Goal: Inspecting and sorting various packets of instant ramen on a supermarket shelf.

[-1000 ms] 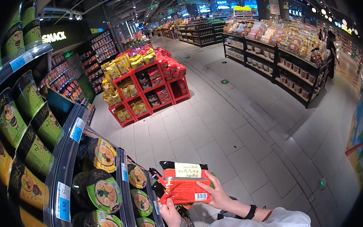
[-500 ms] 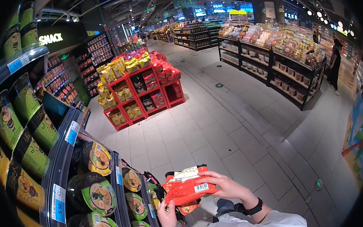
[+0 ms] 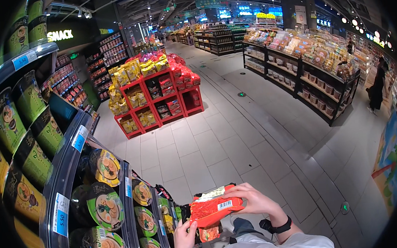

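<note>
In front of me, at the lower middle, I hold a red food packet [image 3: 210, 212] with a pale label along its far side and a barcode at its right. My right hand [image 3: 253, 199] grips its right end, fingers over the top. At its lower left corner, my left hand [image 3: 186, 237] pinches the edge with the thumb on top. Just below it shows another red packet [image 3: 209, 234] with a food picture, partly hidden; I cannot tell what it rests on. A black wristband [image 3: 277, 226] circles my right wrist.
Close on my left rise shelves with black-and-green noodle bowls [image 3: 104, 207] and green tubs [image 3: 9, 119]. A red display stand [image 3: 158, 99] of yellow and red bags stands ahead. To the right are a long black shelf unit [image 3: 300, 72] and a person in dark clothes [image 3: 378, 85].
Both hands and the red packet have shifted slightly right in the picture, still gripped the same way. The person at the far right appears farther right and lower.
</note>
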`<action>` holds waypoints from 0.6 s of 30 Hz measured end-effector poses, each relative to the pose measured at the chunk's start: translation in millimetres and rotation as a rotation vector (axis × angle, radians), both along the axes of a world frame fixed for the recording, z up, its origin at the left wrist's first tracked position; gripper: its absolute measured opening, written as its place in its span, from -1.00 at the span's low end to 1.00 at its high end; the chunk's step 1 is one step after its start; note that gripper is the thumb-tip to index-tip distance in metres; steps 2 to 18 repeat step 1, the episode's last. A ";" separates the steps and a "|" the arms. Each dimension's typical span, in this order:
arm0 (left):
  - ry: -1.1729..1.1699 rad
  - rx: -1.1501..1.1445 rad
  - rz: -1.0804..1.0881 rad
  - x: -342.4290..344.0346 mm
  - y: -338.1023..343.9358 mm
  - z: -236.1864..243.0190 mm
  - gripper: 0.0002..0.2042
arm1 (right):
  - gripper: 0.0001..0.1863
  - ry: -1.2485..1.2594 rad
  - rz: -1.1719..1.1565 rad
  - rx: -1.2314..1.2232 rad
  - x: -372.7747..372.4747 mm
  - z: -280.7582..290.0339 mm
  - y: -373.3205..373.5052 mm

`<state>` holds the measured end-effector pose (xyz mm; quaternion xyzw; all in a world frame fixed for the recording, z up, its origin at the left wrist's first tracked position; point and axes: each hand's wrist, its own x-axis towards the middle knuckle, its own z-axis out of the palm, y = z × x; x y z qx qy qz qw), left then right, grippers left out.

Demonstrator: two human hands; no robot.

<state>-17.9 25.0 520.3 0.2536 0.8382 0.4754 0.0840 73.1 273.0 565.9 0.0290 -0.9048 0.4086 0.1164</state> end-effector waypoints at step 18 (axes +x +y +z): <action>-0.062 0.019 -0.017 -1.4 -2.5 -3.0 -0.77 | -0.45 0.001 0.003 0.001 0.0 0.9 0.0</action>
